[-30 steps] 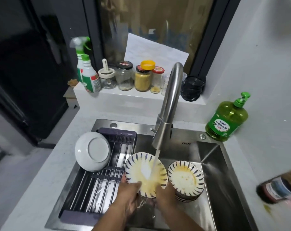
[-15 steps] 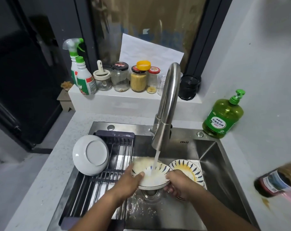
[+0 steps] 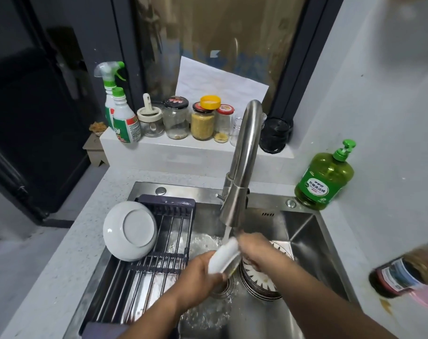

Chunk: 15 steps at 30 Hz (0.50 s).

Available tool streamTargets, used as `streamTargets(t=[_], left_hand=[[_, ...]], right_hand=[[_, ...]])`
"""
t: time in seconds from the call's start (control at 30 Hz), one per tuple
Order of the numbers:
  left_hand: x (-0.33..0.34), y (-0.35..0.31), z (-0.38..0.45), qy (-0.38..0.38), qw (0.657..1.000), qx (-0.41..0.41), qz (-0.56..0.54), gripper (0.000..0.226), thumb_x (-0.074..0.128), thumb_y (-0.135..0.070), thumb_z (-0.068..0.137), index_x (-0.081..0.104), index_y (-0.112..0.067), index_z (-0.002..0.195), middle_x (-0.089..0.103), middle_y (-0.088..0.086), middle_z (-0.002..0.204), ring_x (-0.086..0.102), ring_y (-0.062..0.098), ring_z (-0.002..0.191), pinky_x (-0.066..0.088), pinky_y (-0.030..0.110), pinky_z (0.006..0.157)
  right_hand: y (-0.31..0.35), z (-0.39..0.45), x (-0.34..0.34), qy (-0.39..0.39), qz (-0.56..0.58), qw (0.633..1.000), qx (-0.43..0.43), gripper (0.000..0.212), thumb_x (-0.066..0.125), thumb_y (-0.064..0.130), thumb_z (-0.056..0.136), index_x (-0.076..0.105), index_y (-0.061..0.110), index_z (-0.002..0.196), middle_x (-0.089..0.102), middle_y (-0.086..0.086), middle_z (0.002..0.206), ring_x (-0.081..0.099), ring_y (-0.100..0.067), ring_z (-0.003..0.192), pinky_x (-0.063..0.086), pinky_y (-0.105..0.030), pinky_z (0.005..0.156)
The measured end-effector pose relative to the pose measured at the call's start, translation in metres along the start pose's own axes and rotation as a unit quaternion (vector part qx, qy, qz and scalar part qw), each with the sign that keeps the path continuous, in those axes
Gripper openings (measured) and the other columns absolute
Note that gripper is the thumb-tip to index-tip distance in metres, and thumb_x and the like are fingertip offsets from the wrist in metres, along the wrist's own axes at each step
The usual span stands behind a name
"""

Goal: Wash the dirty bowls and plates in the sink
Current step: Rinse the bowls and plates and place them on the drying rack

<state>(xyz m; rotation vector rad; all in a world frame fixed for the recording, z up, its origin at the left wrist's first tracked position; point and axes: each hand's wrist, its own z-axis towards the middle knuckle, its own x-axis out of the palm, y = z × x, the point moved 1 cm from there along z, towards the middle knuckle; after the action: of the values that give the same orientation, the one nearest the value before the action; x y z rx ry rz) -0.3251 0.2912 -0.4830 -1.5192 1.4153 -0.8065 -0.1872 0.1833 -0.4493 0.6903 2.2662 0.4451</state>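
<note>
Under the running faucet (image 3: 239, 182) I hold a white bowl (image 3: 224, 256) tipped on its edge, its outside facing up and left. My left hand (image 3: 198, 275) grips its lower rim, and my right hand (image 3: 255, 250) holds the upper rim from the right. Water falls onto the bowl. Below my right hand, a stack of dirty patterned bowls (image 3: 261, 280) stands in the steel sink (image 3: 306, 241). A clean white bowl (image 3: 129, 231) leans upside down on the drying rack (image 3: 146, 270) at the sink's left.
A green dish soap bottle (image 3: 324, 177) stands on the counter at the back right. A dark bottle (image 3: 403, 275) lies at the right edge. Spray bottles (image 3: 121, 113) and several jars (image 3: 203, 121) line the ledge behind the sink.
The bowl was tipped from lying level under the stream to standing on its edge. My right hand rose to its upper rim, and the dirty inside turned away from view.
</note>
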Motion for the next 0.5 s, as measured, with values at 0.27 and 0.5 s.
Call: streamTargets(t=[0.27,0.5], left_hand=[[0.007,-0.001,-0.005,-0.037,0.973,-0.071,-0.218,0.023,0.046,0.0,0.102,0.062,-0.005,0.117,0.073,0.022,0.108,0.074,0.033,0.099,0.059,0.05,0.089],[-0.001,0.005,-0.001,0.017,0.92,-0.085,-0.383,0.054,0.061,0.015,0.084,0.057,-0.011,0.131,0.069,0.032,0.113,0.07,0.042,0.091,0.059,0.053,0.08]], right_hand=[[-0.009,-0.021,0.093,-0.012,-0.02,0.982,-0.186,0.062,0.038,0.054,0.1,0.004,0.055,0.153,0.003,-0.001,0.166,0.02,-0.033,0.15,0.025,-0.053,0.12],[0.011,0.008,0.072,-0.035,-0.023,0.981,-0.191,0.052,0.029,0.059,0.102,0.047,0.035,0.144,0.043,-0.002,0.152,0.04,-0.021,0.136,0.027,-0.033,0.109]])
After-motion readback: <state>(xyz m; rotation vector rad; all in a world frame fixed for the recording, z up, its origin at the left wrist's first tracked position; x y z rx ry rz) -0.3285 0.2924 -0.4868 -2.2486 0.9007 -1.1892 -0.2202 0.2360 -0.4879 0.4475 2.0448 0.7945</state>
